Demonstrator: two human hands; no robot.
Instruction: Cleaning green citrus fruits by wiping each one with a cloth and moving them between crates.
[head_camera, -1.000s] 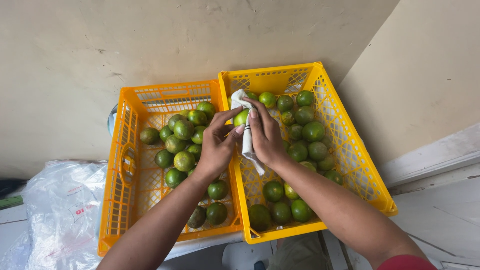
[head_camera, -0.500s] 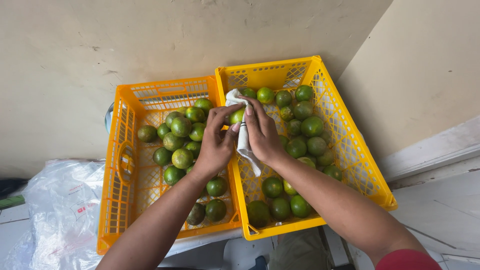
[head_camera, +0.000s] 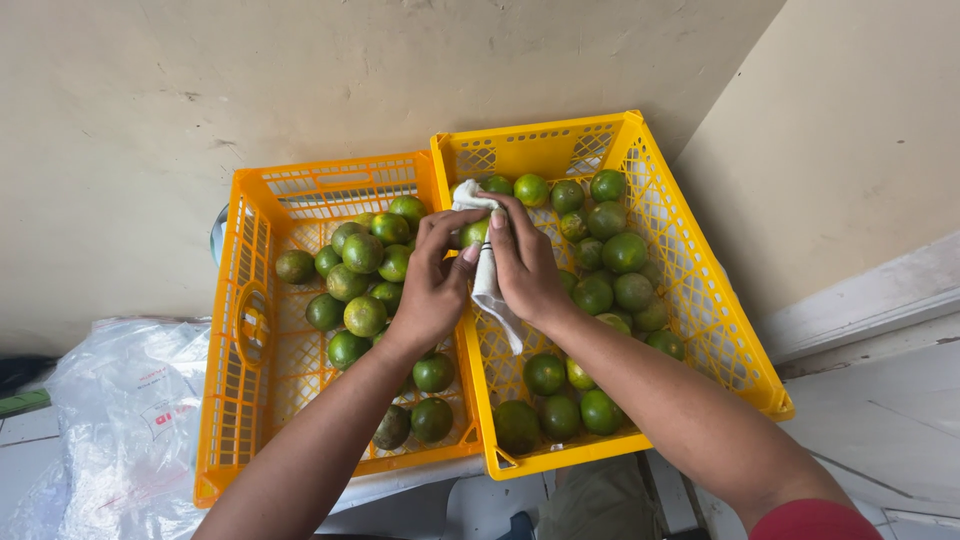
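Green citrus fruit (head_camera: 474, 232) sits pinched between the two hands, right above the shared wall where the two yellow crates meet. Left hand (head_camera: 432, 290) curls around it from the near side, fingers closed on the fruit and thumb pressed up by it. Right hand (head_camera: 527, 268) is closed over a white cloth (head_camera: 489, 282), pressing that cloth against the fruit; one end of the cloth bunches above the fruit and the other hangs down below the palm into the right crate.

Left crate (head_camera: 222, 380) is orange-yellow plastic with slotted walls and holds a loose heap of green fruit (head_camera: 364, 315), most of it gathered along the side nearest the hands. Right crate (head_camera: 716, 300), a brighter yellow, stands touching the left one and carries more green fruit (head_camera: 623, 252), some toward the far wall and some at the near end.

Both crates stand against a pale wall (head_camera: 200, 90). A clear plastic bag (head_camera: 120, 420) lies crumpled just beside the left crate. A red sleeve edge (head_camera: 815, 520) shows on the right arm.
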